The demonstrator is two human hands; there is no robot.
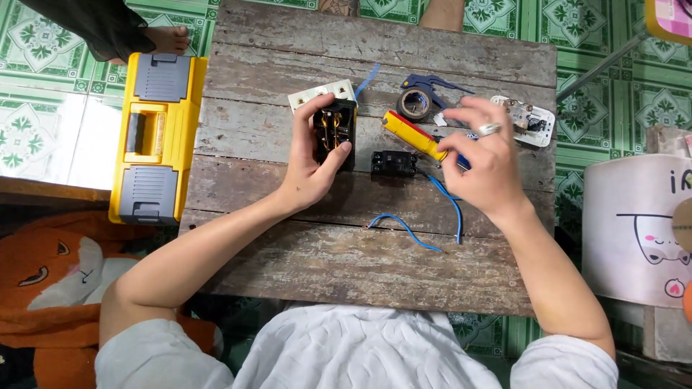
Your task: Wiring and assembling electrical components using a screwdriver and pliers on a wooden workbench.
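Socket work on a worn wooden table.
Left hand clamps the black socket block steady, contacts upward; right hand pinches a yellow-red tool angled toward it.

1 head camera looks straight down, close over the wooden table and floor.

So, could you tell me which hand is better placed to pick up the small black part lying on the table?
Probably the right hand: it hovers beside the black part, though it holds a yellow tool. The left hand grips the black socket.
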